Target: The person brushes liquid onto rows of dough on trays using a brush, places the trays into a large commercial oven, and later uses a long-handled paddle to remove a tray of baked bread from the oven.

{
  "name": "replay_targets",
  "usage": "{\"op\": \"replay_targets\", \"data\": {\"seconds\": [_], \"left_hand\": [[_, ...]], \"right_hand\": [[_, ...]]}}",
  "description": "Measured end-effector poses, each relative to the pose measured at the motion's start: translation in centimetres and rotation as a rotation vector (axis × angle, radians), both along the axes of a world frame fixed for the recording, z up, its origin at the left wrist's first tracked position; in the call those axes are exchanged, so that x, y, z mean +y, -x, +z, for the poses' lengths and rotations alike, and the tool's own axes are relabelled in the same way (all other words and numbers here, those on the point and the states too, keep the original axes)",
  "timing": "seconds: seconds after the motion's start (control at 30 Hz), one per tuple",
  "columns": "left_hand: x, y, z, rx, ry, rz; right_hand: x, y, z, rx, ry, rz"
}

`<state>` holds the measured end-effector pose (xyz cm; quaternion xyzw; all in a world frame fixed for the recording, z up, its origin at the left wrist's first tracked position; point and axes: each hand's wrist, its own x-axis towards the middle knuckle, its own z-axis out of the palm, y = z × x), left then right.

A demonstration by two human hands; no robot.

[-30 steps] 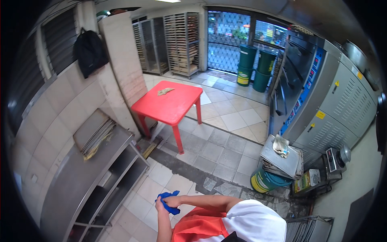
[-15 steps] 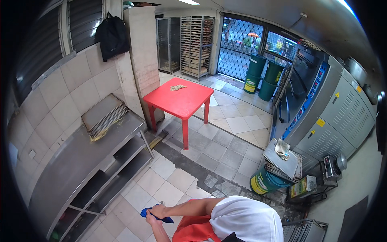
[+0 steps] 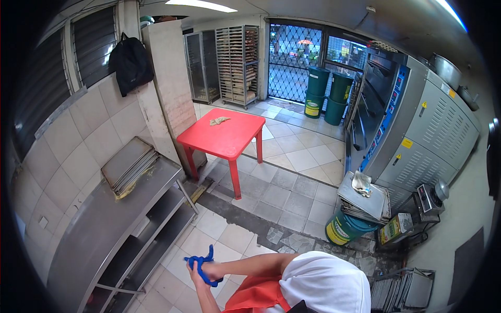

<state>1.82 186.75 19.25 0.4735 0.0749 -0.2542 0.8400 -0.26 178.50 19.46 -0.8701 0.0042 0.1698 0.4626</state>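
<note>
A crumpled blue cloth (image 3: 210, 254) is bunched between my two hands, low in the view and over the tiled floor. My left hand (image 3: 194, 273) grips it from the left side. Reaching across from the right, my right hand (image 3: 211, 271) is closed in its folds, and the cloth partly hides those fingers. One end of the cloth sticks up above the hands; another part hangs below the right hand.
To the left runs a steel counter (image 3: 94, 219) with stacked baking trays (image 3: 128, 159). A red table (image 3: 224, 138) bearing a rag stands ahead. At right are a large oven (image 3: 417, 120) and a green bucket (image 3: 347, 229) topped with trays. A tray rack (image 3: 237, 65) stands at the back.
The blue cloth has spread upward and loosened around my hands, which stay together on it. My view has tilted up slightly and shifted right.
</note>
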Motion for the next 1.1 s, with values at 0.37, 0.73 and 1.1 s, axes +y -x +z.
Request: {"op": "replay_targets", "data": {"seconds": [0.37, 0.73, 1.1], "left_hand": [[-7.9, -2.3, -0.4, 0.308, 0.216, -0.125], [-21.9, 0.2, 12.1, 0.035, -0.029, -0.275], [-20.4, -1.9, -4.2, 0.414, 0.109, -0.194]], "right_hand": [[-10.0, 0.7, -1.3, -0.452, 0.176, -0.084], [-21.0, -2.2, 7.3, -0.111, -1.102, -0.774], [-26.2, 4.5, 4.9, 0.498, -1.268, -0.463]]}}
